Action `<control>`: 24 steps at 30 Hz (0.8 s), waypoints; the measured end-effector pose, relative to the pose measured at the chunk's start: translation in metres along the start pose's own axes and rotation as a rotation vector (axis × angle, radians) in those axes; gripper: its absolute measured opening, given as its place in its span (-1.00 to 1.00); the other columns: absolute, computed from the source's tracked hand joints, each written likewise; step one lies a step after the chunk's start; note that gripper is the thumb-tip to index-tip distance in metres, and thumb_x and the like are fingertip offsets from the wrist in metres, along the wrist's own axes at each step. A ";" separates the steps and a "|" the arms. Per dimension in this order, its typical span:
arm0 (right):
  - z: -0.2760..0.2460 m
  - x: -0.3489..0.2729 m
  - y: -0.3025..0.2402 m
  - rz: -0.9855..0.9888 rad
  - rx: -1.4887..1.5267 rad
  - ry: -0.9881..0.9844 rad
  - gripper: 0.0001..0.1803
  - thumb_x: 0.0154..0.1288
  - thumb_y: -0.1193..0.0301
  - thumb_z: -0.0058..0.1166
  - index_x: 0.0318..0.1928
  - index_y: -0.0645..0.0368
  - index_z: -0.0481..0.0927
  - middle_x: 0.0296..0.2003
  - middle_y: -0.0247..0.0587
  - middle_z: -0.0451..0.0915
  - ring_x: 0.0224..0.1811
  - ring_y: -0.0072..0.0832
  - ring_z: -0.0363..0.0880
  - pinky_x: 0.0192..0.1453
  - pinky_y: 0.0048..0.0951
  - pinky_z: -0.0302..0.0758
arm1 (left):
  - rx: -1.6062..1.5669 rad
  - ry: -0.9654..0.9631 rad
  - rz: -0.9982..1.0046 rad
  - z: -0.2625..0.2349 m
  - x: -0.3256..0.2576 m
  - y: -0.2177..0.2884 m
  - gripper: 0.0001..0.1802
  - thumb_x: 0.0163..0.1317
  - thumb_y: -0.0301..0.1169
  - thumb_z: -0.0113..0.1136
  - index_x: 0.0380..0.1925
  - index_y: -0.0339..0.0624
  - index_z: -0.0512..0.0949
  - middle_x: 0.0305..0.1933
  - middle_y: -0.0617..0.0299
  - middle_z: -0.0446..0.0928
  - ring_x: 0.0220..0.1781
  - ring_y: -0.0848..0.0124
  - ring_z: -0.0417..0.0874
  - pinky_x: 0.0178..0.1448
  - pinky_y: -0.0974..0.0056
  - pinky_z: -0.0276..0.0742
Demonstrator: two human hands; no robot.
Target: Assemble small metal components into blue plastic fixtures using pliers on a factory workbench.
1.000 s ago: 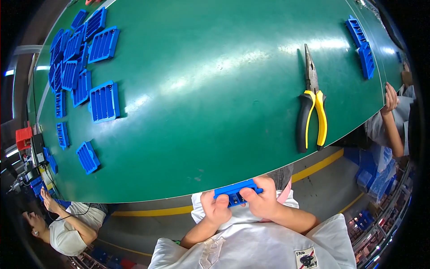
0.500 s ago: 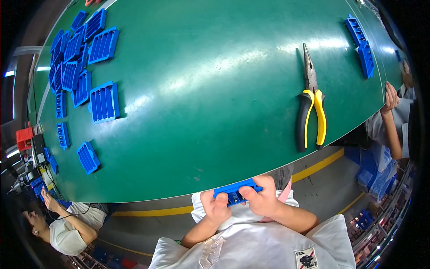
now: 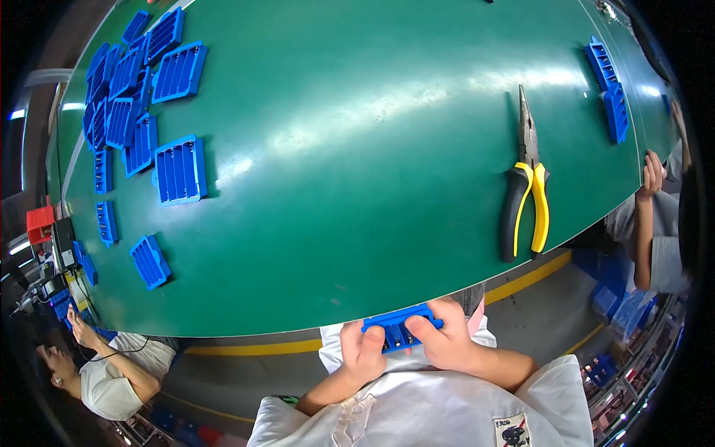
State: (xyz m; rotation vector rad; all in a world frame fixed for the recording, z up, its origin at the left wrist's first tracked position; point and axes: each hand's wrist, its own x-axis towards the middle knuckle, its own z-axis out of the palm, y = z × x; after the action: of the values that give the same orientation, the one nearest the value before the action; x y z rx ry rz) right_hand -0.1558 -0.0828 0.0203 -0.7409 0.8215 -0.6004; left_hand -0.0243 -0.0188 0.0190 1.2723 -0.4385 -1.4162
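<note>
Between my two hands, at the near edge of the table, is a blue plastic battery holder (image 3: 398, 328) with slots and small metal contacts. My left hand (image 3: 362, 353) grips its left end, thumb over the front. On the right end my right hand (image 3: 447, 339) is closed, its thumb pressing on the front face near the middle. The fingers behind the holder are mostly hidden. Long-nose pliers (image 3: 528, 175) with black and yellow handles lie on the green table (image 3: 342, 201) to the right, jaws pointing away from me.
Several blue holders (image 3: 123, 74) are heaped at the far left, with a wider one (image 3: 180, 170) and a lone one (image 3: 150, 262) nearer. Two more holders (image 3: 615, 112) lie at the far right. Co-workers sit at the left and right, one person's hand (image 3: 653, 173) on the table edge.
The battery holder and both hands have shifted slightly right and down in the picture, still gripping. The view has moved a little, so the pliers and the right-hand holders appear lower.
</note>
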 end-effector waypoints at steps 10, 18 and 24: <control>0.005 -0.003 -0.012 0.069 -0.037 0.033 -0.80 0.41 0.49 0.00 -0.06 0.38 0.50 -0.43 -0.26 0.56 -0.56 -0.65 0.48 -0.53 -0.58 0.40 | 0.008 -0.058 -0.094 0.001 -0.003 0.011 -0.36 0.41 0.04 -0.04 -0.04 -0.49 0.43 -0.27 -0.02 0.60 -0.47 0.31 0.66 -0.48 0.32 0.59; -0.003 -0.007 -0.016 0.165 -0.081 -0.041 -0.76 0.44 0.41 -0.05 -0.10 0.40 0.46 -0.41 -0.16 0.60 -0.55 -0.55 0.57 -0.52 -0.53 0.50 | 0.114 -0.086 0.107 0.001 0.002 0.015 -0.62 0.41 -0.34 -0.10 0.01 -0.51 0.38 -0.28 -0.04 0.60 -0.44 0.32 0.69 -0.40 0.33 0.60; 0.009 -0.012 -0.023 0.239 -0.051 0.072 -0.90 0.39 0.49 0.04 -0.26 0.28 0.53 -0.59 -0.35 0.52 -0.58 -0.65 0.46 -0.55 -0.57 0.32 | 0.209 -0.043 0.153 0.006 0.008 0.024 -0.65 0.40 -0.36 -0.11 -0.01 -0.50 0.39 -0.25 -0.05 0.59 -0.47 0.33 0.68 -0.44 0.33 0.58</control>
State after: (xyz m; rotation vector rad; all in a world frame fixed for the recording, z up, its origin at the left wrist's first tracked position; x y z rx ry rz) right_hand -0.1594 -0.0855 0.0474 -0.6589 0.9787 -0.3945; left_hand -0.0162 -0.0355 0.0376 1.3458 -0.7135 -1.2955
